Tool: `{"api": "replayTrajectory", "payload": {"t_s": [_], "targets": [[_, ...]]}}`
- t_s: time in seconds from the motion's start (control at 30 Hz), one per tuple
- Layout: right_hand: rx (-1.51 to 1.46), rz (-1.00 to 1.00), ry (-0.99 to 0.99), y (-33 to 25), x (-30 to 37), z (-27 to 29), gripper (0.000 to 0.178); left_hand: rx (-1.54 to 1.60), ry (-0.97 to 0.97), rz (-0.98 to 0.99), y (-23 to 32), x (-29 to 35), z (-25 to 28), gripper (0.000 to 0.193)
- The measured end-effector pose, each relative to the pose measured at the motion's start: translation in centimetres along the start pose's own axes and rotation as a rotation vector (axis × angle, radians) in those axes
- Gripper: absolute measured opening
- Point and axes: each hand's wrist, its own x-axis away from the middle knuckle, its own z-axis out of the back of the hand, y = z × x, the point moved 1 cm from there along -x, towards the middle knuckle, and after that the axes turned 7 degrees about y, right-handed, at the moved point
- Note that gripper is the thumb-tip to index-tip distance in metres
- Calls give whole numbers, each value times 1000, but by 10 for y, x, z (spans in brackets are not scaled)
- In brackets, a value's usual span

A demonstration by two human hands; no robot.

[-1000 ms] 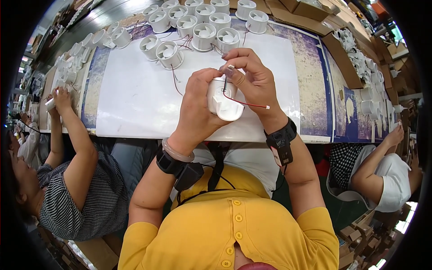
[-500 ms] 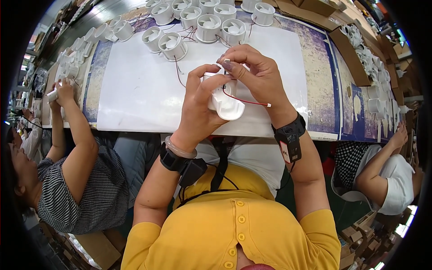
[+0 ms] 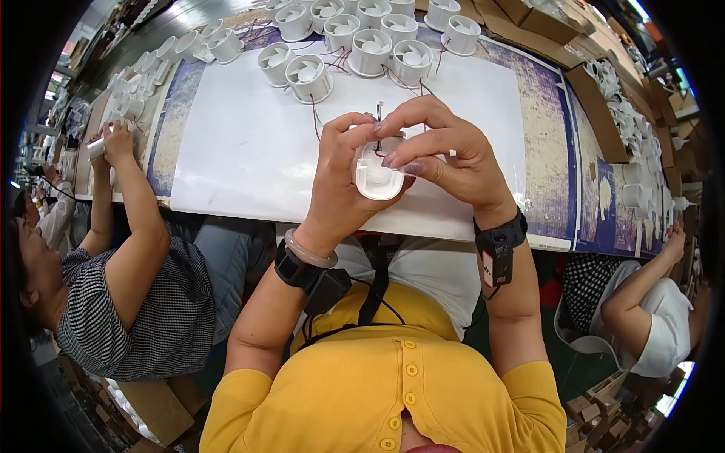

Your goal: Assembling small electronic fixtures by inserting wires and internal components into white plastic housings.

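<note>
My left hand (image 3: 337,177) is closed round a white plastic housing (image 3: 380,186), its rounded hollow end tilted toward me. A thin dark wire with a small pale connector (image 3: 380,104) sticks up past the housing's far side. My right hand (image 3: 453,155) is at the housing's right, thumb and a finger pinched at the red wire (image 3: 382,155) inside it. Another right finger reaches over the far rim, close to my left fingertips. The wire's other run is mostly hidden by my right fingers.
Several white round fan units (image 3: 370,53) with trailing wires stand at the far side of the white table sheet (image 3: 249,143). A cardboard box (image 3: 596,113) of white parts is at the right. A co-worker (image 3: 136,302) handles a white part at the left; another person (image 3: 642,317) sits at the right.
My right hand has moved from the upright connector down to the red wire at the housing. The housing's open end now faces me more squarely. The red wire no longer hangs out rightward.
</note>
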Motion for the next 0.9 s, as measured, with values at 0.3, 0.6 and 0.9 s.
{"api": "replayTrajectory", "payload": {"t_s": [0.3,0.6,0.9], "targets": [[46,-89,303,1,-3,-7,15,-76,-155,-99,2,-4,-5,70],[190,15,324,12,-4,-7,15,-46,-150,-55,2,-2,-5,70],[-1,-340,413,4,-2,-11,20,-55,-159,-94,3,-5,-6,70]]}}
